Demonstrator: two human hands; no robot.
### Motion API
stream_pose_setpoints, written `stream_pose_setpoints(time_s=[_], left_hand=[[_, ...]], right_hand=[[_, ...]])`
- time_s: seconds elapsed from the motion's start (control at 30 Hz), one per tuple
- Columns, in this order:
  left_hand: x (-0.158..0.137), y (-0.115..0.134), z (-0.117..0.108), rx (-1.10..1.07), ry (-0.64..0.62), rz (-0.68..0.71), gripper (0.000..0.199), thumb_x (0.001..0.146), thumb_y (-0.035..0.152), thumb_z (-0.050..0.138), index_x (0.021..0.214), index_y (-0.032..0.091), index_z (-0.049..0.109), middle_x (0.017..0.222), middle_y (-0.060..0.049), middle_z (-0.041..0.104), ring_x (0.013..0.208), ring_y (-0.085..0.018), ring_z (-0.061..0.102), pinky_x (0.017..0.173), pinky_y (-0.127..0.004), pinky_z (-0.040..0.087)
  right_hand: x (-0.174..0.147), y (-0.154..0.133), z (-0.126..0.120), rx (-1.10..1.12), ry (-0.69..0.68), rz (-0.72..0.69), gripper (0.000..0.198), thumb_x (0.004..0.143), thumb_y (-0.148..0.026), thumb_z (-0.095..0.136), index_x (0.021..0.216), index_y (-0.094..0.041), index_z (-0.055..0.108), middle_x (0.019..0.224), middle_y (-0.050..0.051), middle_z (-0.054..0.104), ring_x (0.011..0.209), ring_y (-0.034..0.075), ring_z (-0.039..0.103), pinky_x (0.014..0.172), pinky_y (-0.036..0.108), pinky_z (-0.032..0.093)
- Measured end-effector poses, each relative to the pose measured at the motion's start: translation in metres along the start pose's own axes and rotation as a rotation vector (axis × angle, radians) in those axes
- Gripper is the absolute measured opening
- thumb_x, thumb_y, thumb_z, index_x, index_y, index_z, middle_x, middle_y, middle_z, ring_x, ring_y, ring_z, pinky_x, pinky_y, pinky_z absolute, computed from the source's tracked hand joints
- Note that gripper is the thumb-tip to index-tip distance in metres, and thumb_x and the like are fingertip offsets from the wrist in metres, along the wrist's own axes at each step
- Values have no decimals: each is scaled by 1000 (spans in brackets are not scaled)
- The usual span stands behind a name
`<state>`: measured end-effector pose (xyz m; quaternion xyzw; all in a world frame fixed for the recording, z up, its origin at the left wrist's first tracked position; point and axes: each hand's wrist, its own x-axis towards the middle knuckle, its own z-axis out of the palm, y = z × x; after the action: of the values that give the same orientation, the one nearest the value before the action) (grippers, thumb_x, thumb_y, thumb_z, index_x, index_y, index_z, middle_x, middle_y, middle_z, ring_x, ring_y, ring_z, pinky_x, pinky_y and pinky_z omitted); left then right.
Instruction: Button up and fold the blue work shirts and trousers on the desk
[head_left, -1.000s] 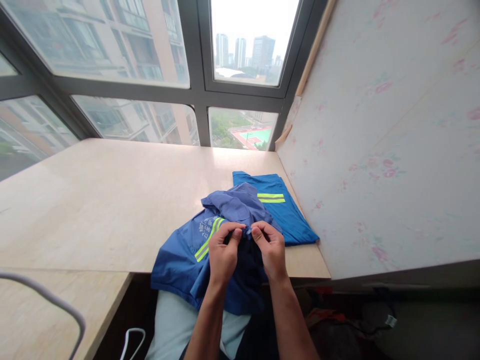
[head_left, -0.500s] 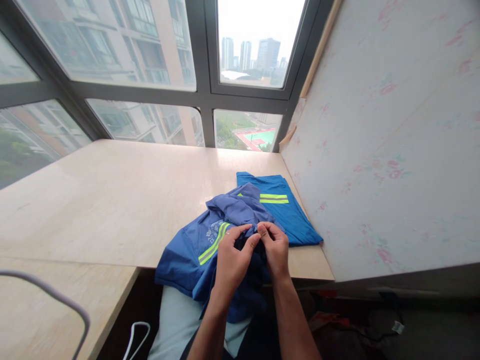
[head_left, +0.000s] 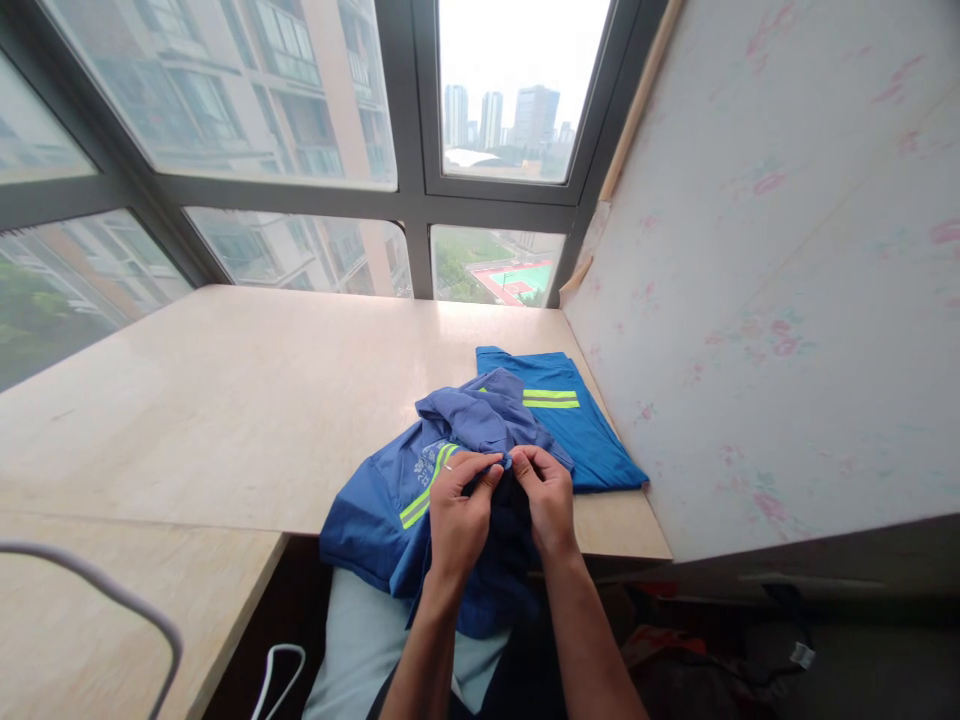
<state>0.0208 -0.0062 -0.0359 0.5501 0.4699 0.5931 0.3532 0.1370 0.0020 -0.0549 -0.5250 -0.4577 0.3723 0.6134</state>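
Observation:
A crumpled blue work jacket point(head_left: 367, 515) with a yellow-green reflective stripe and pale lettering lies over the table's front edge and hangs down onto my lap. My left hand point(head_left: 459, 510), a ring on one finger, pinches the jacket's cloth between thumb and fingertips. Close beside it, my right hand point(head_left: 549, 505) pinches the same bit of cloth from the other side. Between the fingertips shows a small round blue piece that looks like a button point(head_left: 507, 462). Partly under the jacket lies a folded brighter blue garment point(head_left: 592, 440), also striped.
The pale wooden table point(head_left: 225, 400) reaches back to the windows. A flower-patterned wall point(head_left: 787, 300) borders it on the right. At lower left are a grey cable point(head_left: 112, 590) and a white cable point(head_left: 281, 655). Dark clutter lies below the table at lower right.
My fingertips have shifted slightly on the cloth, the left thumb drawing back a little to the left. The small round blue piece shows more clearly between them. The view has tilted slightly.

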Motion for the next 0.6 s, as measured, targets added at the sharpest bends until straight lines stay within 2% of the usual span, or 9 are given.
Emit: stream_pose_setpoints(time_s=[0.23, 0.43, 0.6], left_hand=[[4, -2, -5, 13, -81, 20, 13, 84, 21, 66, 90, 23, 78, 89, -4, 74, 87, -19, 66, 82, -32, 51], [1, -11, -14, 25, -17, 94, 13, 83, 19, 66, 90, 23, 77, 87, -3, 75, 84, -18, 67, 80, -32, 52], [-2, -12, -15, 81, 8, 137, 14, 86, 19, 64, 92, 23, 76, 88, -3, 75, 85, -18, 67, 81, -32, 52]], right_hand=[[-4, -3, 3, -96, 41, -44, 33, 89, -48, 59, 78, -18, 68, 75, 2, 66, 72, 17, 58, 68, 27, 47], [-6, -9, 5, -71, -70, -18, 30, 88, -46, 62, 80, -19, 69, 77, 2, 67, 74, 17, 58, 70, 27, 47], [-4, -7, 5, -25, -85, 37, 32, 86, -48, 64, 76, -18, 67, 71, -1, 61, 68, 14, 53, 64, 25, 44]])
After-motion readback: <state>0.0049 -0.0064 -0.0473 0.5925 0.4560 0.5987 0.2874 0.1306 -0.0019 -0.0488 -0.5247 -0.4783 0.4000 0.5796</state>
